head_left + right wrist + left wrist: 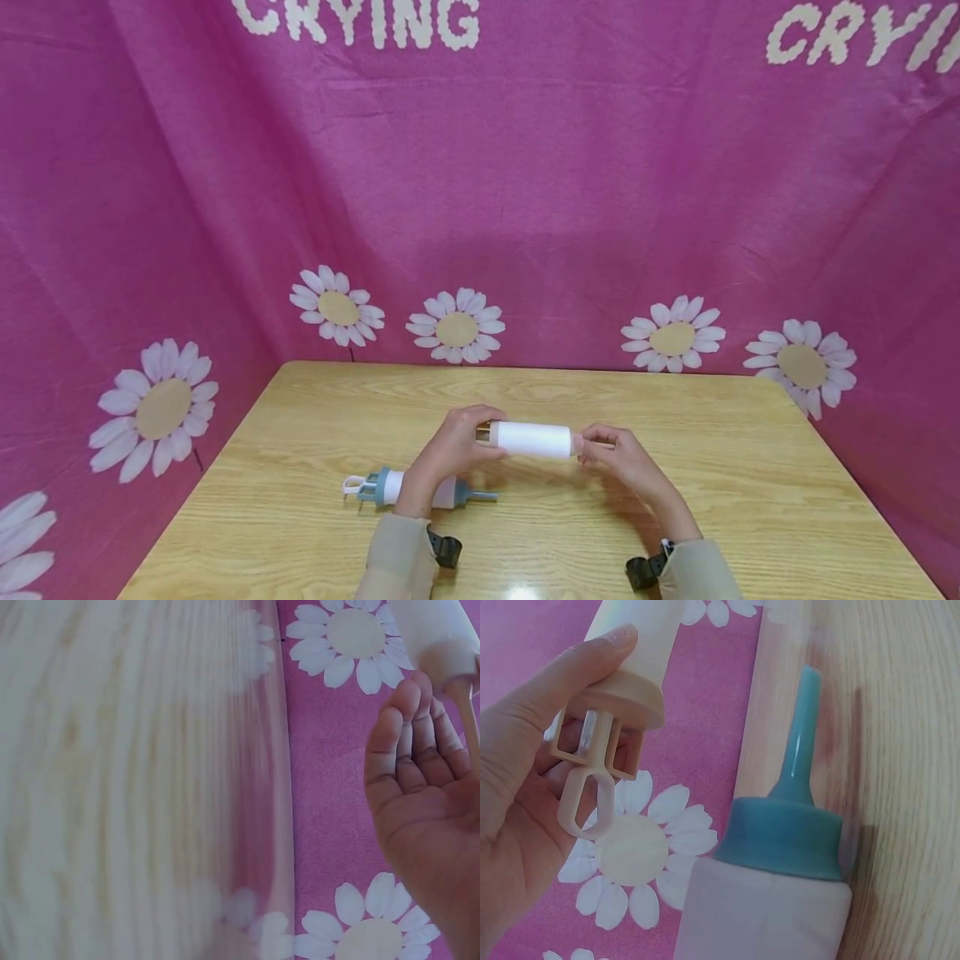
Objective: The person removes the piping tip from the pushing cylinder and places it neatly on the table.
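Observation:
A white nozzle bottle [534, 439] with beige ends is held level above the table between both hands. My left hand [459, 435] grips its left end, the thumb on the white body and the fingers behind. Below the thumb, a beige collar with a looped pull handle [586, 802] shows in the left wrist view. My right hand [618, 454] holds the other end at the beige cap [448, 661], where a thin nozzle [467, 720] runs past the fingers; its thumb is mostly hidden. A similar bottle with a teal cap [780, 836] lies under my left forearm.
The wooden table [750, 517] bears the teal-capped bottle, its looped handle pointing left and its nozzle [482, 496] right. A pink cloth [540, 208] with daisies hangs behind the table and along its sides. Each wrist wears a small black camera [447, 550].

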Tool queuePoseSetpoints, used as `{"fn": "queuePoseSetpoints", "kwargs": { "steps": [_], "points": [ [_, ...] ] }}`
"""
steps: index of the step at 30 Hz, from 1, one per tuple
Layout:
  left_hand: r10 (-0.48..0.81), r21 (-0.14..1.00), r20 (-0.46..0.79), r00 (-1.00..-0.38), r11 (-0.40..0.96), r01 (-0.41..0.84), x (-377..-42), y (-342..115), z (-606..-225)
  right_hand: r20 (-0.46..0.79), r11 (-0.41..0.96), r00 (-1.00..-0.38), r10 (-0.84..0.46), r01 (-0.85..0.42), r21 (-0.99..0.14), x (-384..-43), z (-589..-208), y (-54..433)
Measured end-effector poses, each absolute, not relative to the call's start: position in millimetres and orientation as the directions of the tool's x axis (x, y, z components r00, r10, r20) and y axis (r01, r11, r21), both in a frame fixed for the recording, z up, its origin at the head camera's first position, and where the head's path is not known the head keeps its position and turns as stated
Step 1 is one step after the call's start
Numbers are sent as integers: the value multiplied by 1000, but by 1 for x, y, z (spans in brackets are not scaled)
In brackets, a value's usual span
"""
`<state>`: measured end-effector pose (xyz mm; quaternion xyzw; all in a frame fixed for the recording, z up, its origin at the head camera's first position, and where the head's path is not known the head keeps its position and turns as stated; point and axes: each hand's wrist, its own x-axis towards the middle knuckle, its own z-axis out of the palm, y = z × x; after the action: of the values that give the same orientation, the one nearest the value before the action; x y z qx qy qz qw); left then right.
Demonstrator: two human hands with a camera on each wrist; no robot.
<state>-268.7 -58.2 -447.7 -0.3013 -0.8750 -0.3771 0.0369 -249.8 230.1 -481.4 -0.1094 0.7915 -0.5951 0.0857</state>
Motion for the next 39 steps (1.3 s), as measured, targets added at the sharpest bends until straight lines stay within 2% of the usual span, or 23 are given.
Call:
{"fn": "queuePoseSetpoints", "kwargs": {
  "steps": [5,13,22,29,35,39],
  "points": [
    [495,644,261,-828,549,532,-269,-60,-446,-8,267,-966,-259,-64,-962,-249,-484,229],
    [509,618,275,-815,556,556,-272,-62,-446,119,374,-968,-222,-198,-906,-248,-487,227],
    [516,610,291,-806,549,572,-273,-63,-445,219,376,-946,-237,-298,-877,-244,-487,224],
    [514,629,281,-811,540,560,-271,-63,-444,190,321,-953,-234,-260,-910,-245,-485,227],
    [509,648,268,-818,533,544,-269,-62,-443,75,285,-975,-209,-134,-949,-250,-482,231],
    [519,644,297,-802,511,569,-268,-62,-444,14,274,-966,-259,-87,-958,-250,-480,232]
  ]
}}
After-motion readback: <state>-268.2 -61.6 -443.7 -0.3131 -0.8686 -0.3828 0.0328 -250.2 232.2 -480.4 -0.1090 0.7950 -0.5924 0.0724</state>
